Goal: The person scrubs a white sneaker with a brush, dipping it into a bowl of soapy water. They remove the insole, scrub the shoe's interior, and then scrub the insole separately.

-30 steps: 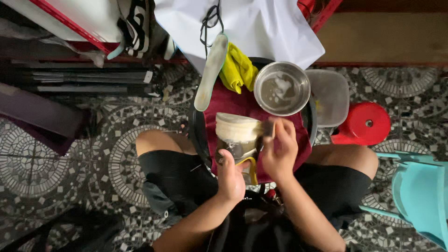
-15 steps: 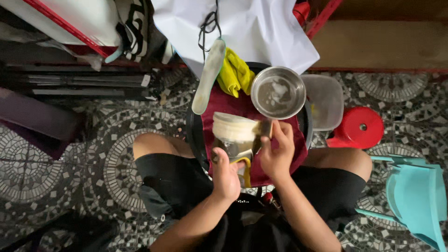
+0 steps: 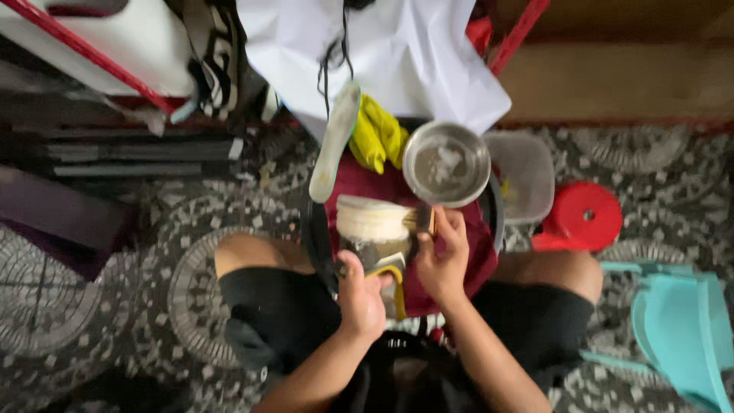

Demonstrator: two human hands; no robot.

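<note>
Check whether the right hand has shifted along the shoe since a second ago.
Cannot tell: the right hand sits beside the shoe, just below the steel bowl, as before; only the camera view drifted.

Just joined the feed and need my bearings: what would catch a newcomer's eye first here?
At centre, the left hand holds a shoe sole-up over a dark red cloth in a round black basin, while the right hand presses a small brush to its edge. Just beyond stand a steel bowl, yellow gloves and a pale insole. A red lid lies on the patterned floor to the right.
</note>
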